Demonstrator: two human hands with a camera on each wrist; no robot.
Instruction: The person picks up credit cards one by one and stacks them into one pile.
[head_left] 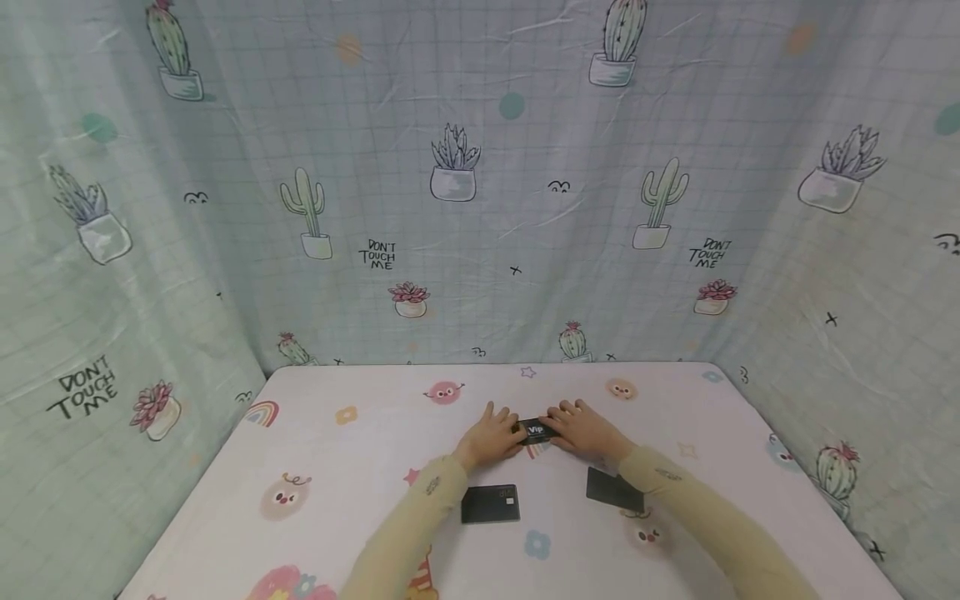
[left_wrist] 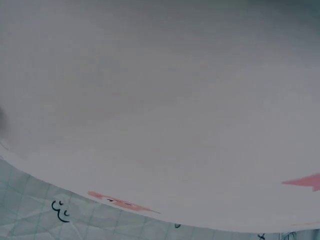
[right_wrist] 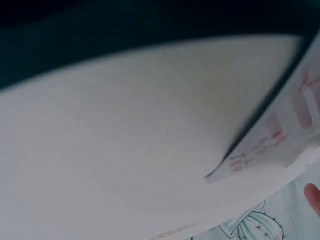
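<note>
In the head view, a small black card (head_left: pixel 536 431) with white "Vip" lettering is held between both hands over the middle of the table. My left hand (head_left: pixel 491 435) grips its left end. At the other end, the fingers of my right hand (head_left: pixel 588 429) hold it and cover its right side. Below the left hand lies a black card (head_left: pixel 490 504) with a small light square near its right edge. Another dark card (head_left: pixel 615 489) lies tilted beside the right forearm. In the right wrist view, only a fingertip (right_wrist: pixel 312 197) shows at the right edge.
A white table (head_left: pixel 360 450) with printed cartoon faces, stars and flowers spreads under the hands. A pale green curtain (head_left: pixel 517 233) with cactus prints rises behind it and along both sides. Mostly bare tabletop (left_wrist: pixel 150 125) fills the left wrist view.
</note>
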